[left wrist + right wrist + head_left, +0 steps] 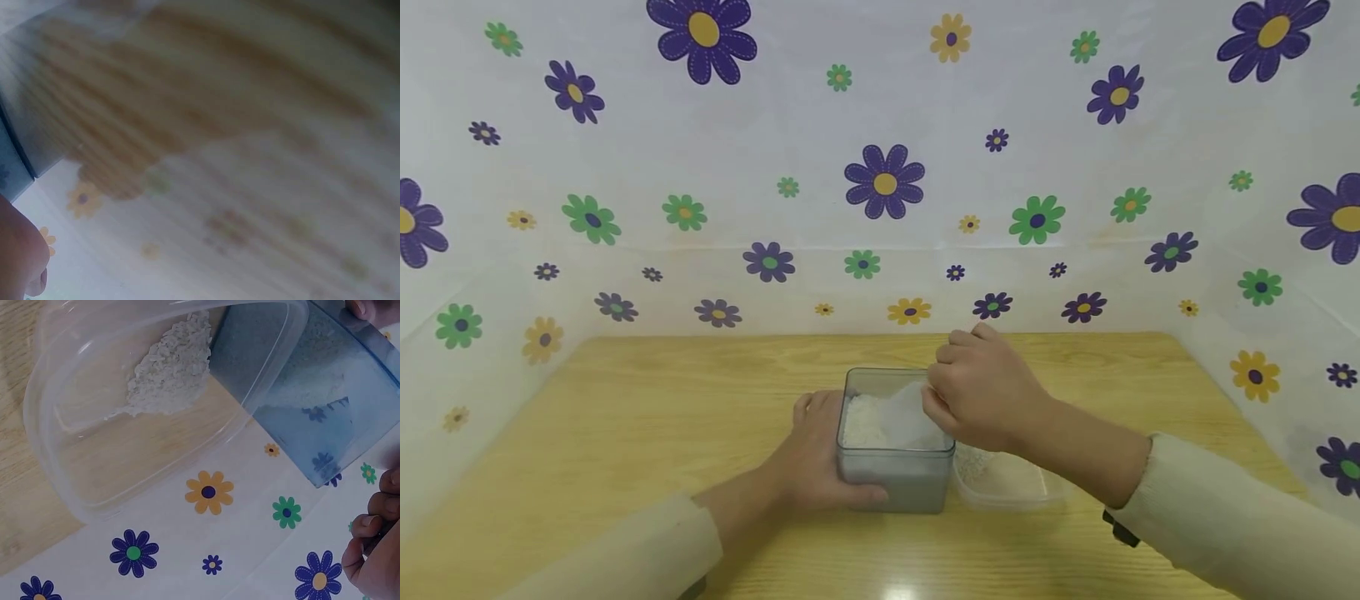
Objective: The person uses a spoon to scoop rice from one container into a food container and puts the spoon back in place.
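A square, smoky blue-grey plastic container [895, 479] stands on the table with white rice [863, 423] inside. My left hand [812, 458] holds it from the left, thumb along the front wall and fingers reaching round the far side. Over the container's right rim, my right hand [988, 392] grips a pale translucent scoop [913, 417], its blade down in the rice. The scoop's handle is hidden by curled fingers, seen also on the right hand [381, 537] in the right wrist view. Beneath that wrist sits a shallow clear tub [1011, 500] with a small heap of rice [175, 369].
The wooden table [700, 400] extends to both sides of the container. White cloth [805, 125] printed with purple, green and yellow flowers walls in the back and sides. The left wrist view is mostly blurred table, with a strip of the blue container [12, 159] at its left edge.
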`<state>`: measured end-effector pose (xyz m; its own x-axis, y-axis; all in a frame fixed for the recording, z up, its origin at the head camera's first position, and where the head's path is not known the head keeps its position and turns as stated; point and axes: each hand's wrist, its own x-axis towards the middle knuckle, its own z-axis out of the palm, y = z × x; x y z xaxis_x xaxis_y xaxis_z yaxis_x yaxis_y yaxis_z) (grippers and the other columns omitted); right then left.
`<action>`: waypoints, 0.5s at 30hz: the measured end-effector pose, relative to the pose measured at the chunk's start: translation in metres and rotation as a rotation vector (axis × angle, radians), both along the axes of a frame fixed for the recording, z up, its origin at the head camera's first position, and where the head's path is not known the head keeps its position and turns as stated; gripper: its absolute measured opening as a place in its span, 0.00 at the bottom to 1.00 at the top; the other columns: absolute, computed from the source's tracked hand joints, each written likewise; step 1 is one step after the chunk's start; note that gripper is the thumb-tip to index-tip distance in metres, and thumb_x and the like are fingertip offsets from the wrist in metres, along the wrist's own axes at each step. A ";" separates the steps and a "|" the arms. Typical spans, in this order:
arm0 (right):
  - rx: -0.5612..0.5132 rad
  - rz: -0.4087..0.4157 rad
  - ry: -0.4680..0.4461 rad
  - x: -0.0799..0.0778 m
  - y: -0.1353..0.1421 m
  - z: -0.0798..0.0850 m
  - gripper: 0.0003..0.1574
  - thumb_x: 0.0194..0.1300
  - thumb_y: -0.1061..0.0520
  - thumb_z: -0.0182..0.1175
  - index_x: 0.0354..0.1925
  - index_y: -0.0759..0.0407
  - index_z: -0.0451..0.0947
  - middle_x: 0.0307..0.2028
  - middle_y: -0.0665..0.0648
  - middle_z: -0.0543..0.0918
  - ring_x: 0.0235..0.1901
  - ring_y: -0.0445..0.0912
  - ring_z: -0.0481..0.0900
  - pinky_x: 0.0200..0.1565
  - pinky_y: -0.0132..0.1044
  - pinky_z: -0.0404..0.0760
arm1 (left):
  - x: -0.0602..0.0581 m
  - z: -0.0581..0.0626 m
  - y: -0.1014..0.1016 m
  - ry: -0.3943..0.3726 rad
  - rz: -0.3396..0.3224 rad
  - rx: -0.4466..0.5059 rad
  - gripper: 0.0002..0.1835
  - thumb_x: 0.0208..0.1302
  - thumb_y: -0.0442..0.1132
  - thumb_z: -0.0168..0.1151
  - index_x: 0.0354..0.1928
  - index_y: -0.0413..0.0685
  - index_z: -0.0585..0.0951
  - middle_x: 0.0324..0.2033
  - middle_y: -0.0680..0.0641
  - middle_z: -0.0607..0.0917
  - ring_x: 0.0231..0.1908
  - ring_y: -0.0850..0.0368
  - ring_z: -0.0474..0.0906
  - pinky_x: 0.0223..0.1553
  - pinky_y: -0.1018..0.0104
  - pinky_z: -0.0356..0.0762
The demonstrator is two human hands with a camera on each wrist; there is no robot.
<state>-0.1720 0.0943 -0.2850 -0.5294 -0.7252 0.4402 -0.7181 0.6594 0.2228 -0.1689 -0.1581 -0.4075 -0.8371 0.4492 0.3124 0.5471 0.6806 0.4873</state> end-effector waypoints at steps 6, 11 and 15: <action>-0.071 -0.030 -0.119 0.002 -0.008 -0.010 0.26 0.63 0.53 0.55 0.10 0.47 0.60 0.13 0.45 0.61 0.22 0.42 0.62 0.33 0.37 0.62 | 0.001 0.003 0.000 -0.017 -0.003 0.004 0.61 0.36 0.77 0.70 0.69 0.54 0.59 0.58 0.55 0.71 0.60 0.55 0.61 0.64 0.45 0.45; -0.172 -0.043 -0.251 0.005 -0.014 -0.019 0.27 0.62 0.56 0.56 0.09 0.48 0.60 0.12 0.44 0.60 0.21 0.42 0.61 0.31 0.36 0.58 | 0.001 0.001 0.000 -0.017 -0.002 0.009 0.61 0.35 0.76 0.71 0.69 0.54 0.59 0.58 0.55 0.71 0.59 0.55 0.61 0.63 0.46 0.45; -0.228 -0.056 -0.301 0.009 -0.016 -0.026 0.28 0.63 0.56 0.56 0.09 0.48 0.60 0.12 0.43 0.61 0.22 0.42 0.59 0.34 0.38 0.58 | 0.000 -0.001 0.000 0.004 -0.007 0.007 0.60 0.36 0.76 0.71 0.68 0.53 0.60 0.56 0.55 0.72 0.58 0.56 0.62 0.63 0.46 0.46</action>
